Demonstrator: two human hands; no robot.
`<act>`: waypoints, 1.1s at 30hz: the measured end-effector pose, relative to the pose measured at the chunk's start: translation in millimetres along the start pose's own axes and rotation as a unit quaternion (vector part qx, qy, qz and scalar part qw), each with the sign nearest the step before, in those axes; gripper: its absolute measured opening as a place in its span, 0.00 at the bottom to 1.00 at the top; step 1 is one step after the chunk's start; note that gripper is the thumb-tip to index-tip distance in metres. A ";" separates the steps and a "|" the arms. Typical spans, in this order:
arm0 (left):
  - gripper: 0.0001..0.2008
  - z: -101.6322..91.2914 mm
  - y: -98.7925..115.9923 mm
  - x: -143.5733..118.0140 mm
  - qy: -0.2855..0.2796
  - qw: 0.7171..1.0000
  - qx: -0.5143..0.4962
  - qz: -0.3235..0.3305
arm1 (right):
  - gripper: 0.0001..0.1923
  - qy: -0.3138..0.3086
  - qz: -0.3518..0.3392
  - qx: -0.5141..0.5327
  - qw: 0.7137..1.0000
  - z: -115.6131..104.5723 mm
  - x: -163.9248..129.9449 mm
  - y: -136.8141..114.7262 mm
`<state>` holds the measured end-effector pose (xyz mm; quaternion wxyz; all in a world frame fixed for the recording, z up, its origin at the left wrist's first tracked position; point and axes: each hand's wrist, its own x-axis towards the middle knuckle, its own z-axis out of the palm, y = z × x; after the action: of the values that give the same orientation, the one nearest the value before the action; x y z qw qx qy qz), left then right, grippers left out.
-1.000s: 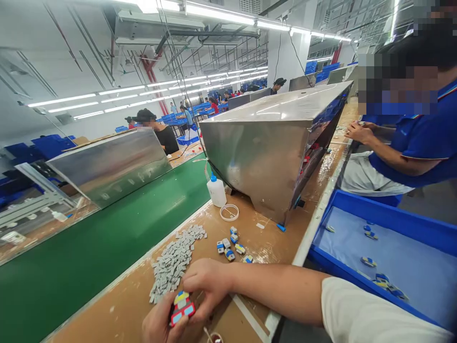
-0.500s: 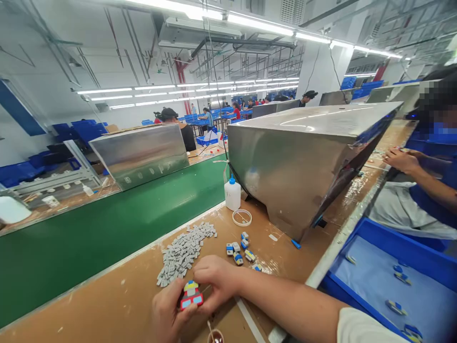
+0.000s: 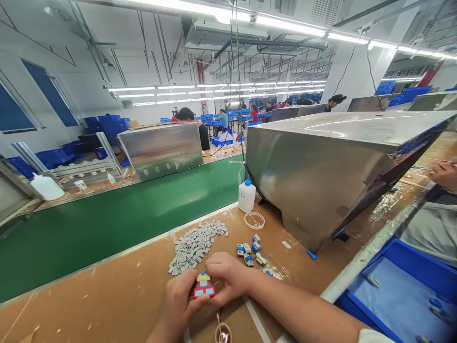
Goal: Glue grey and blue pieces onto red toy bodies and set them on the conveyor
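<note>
Brown worktop [image 3: 107, 305], blocky red rubber figure [image 3: 203, 287]

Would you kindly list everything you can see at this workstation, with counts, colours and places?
toy piece: one, red, blue and yellow, held between both hands
grey chips: one pile, grey, on the bench just beyond the hands
small parts: several, blue, white and yellow, right of the pile
glue bottle: one, white with blue tip, by the belt
ring: one, clear, beside the bottle
small cup: one, at the bottom edge
conveyor belt: one, green, left
metal hoods: two, steel, over the benches
blue tray: one, lower right
left hand: grips the toy piece
right hand: grips the toy piece
</note>
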<state>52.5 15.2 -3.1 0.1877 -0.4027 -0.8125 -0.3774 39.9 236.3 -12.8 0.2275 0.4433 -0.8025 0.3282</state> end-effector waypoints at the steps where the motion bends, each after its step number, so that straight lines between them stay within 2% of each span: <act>1: 0.28 0.1 -0.3 -0.5 -0.001 1.000 -0.001 -0.003 | 0.36 -0.004 0.002 -0.003 1.000 0.3 -0.1 0.0; 12: 0.30 -0.6 -3.9 -2.7 -0.003 1.000 -0.013 -0.012 | 0.37 -0.022 0.009 -0.011 1.000 2.6 0.2 2.6; 17: 0.30 -6.3 3.7 0.8 -0.012 1.000 -0.006 -0.025 | 0.36 -0.038 0.010 -0.033 0.999 2.8 1.1 3.3; 20: 0.30 -10.2 9.6 3.3 -0.024 0.999 0.000 -0.034 | 0.37 -0.024 0.002 -0.034 0.999 3.1 1.2 3.2; 33: 0.31 -11.7 10.4 3.8 -0.032 0.999 0.009 -0.036 | 0.29 -0.036 0.004 -0.010 0.999 2.7 1.2 4.2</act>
<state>58.5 12.2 11.6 0.1518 -0.3829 -0.8355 -0.3636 35.5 235.4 -15.2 0.2015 0.4489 -0.8156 0.3045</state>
